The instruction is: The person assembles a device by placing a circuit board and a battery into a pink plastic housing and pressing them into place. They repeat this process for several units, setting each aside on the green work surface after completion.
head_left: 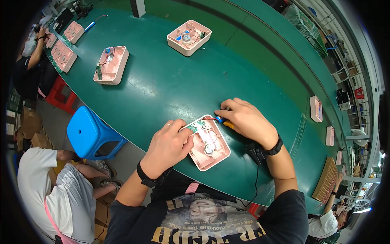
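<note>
A pale pink plastic housing (219, 143) rests on the green table before me, its inside facing up. My left hand (172, 142) grips its left side, with fingertips at a small green circuit board (195, 126) along the far end. Inside lies a round silvery disc (209, 149) with thin wires. By the housing's far right corner, my right hand (248, 122) is closed round a small blue cylindrical battery (219, 119), with red wire running toward the board. Something yellow (229, 125) shows under the right fingers; its kind is hidden. Both wrists wear black bands.
More pink housings with wires stand ahead (189, 46) and at left (115, 75). A black device (255, 153) with a cable lies by my right wrist. A blue stool (83, 132) and a seated person (53, 191) are at left. A brown compartment tray (326, 179) sits far right.
</note>
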`<state>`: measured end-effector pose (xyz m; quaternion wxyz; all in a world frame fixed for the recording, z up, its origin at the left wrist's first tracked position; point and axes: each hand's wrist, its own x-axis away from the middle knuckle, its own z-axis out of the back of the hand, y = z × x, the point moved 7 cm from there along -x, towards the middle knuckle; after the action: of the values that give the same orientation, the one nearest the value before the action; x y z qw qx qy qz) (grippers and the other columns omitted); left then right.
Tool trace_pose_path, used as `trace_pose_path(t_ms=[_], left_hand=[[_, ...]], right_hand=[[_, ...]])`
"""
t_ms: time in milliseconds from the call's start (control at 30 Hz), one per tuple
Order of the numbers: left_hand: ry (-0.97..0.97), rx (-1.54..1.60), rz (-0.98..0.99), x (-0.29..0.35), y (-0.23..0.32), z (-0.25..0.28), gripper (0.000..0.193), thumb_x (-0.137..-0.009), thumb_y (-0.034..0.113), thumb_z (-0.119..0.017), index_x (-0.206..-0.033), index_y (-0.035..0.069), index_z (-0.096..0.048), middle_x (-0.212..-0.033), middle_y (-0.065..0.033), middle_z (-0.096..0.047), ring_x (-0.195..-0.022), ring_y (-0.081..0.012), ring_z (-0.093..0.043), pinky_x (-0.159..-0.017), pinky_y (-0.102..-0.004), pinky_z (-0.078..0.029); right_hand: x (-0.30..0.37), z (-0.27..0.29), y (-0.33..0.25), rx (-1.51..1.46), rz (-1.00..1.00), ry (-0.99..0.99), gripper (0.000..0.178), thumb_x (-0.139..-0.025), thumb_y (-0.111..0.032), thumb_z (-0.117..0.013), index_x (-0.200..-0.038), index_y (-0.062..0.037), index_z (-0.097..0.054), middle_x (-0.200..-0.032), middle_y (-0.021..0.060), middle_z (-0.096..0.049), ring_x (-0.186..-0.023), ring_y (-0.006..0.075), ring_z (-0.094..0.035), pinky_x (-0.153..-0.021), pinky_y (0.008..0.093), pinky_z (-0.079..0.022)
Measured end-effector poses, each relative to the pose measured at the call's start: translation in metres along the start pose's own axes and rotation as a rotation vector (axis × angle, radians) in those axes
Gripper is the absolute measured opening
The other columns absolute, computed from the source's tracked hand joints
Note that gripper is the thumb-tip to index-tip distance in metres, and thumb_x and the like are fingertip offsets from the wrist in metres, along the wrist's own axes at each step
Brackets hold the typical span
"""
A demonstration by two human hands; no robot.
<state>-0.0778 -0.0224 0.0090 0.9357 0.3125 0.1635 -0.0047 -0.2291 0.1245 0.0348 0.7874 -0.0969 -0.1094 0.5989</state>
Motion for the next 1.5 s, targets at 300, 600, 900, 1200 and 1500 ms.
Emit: trace_pose_path(t_ms=[300,600,900,1200,1500], left_hand=[[0.080,-0.026,0.011,0.006,0.000,0.000,0.009,-0.086,0.010,-0.080,-0.089,0.003,-0.075,-0.098,-0.0097,-0.065,-0.086,-0.0283,-0.067,-0.073,-0.0405,-0.058],[0.120,-0.024,-0.010,0.011,0.004,0.003,0.009,-0.085,0.009,-0.081,-0.089,0.002,-0.076,-0.095,-0.0089,-0.064,-0.084,-0.0272,-0.067,-0.071,-0.0402,-0.057],[0.152,-0.034,-0.041,0.015,0.006,0.007,0.008,-0.084,0.009,-0.080,-0.085,0.004,-0.073,-0.094,-0.0079,-0.064,-0.084,-0.0263,-0.068,-0.069,-0.0377,-0.059],[0.135,-0.001,-0.003,0.018,0.004,0.007,0.009,-0.084,0.008,-0.082,-0.091,0.003,-0.078,-0.095,-0.0081,-0.064,-0.085,-0.0257,-0.068,-0.071,-0.0395,-0.058],[0.153,-0.011,-0.026,0.018,0.005,0.004,0.009,-0.084,0.008,-0.081,-0.089,0.003,-0.077,-0.094,-0.0078,-0.064,-0.084,-0.0260,-0.067,-0.070,-0.0387,-0.058]], right_hand=[[0.026,0.008,-0.053,-0.114,-0.009,0.095,0.031,-0.090,-0.009,-0.075,-0.121,-0.0047,-0.077,-0.138,0.0151,-0.062,-0.128,0.0390,-0.057,-0.110,0.0504,-0.047],[0.036,-0.031,-0.060,-0.344,-0.182,0.011,0.038,-0.095,-0.006,-0.066,-0.132,-0.0080,-0.073,-0.166,0.0203,-0.038,-0.159,0.0505,-0.025,-0.127,0.0578,-0.030],[0.043,-0.036,-0.066,-0.468,-0.196,-0.025,0.041,-0.095,-0.005,-0.060,-0.134,-0.0073,-0.072,-0.170,0.0236,-0.032,-0.162,0.0535,-0.016,-0.129,0.0614,-0.025],[0.050,-0.039,-0.073,-0.419,-0.249,0.106,0.043,-0.095,-0.005,-0.060,-0.136,-0.0059,-0.071,-0.170,0.0266,-0.032,-0.162,0.0545,-0.015,-0.130,0.0614,-0.022],[0.047,-0.034,-0.087,-0.159,-0.203,0.147,0.042,-0.093,-0.006,-0.066,-0.134,-0.0088,-0.073,-0.166,0.0259,-0.037,-0.157,0.0558,-0.024,-0.127,0.0611,-0.026]])
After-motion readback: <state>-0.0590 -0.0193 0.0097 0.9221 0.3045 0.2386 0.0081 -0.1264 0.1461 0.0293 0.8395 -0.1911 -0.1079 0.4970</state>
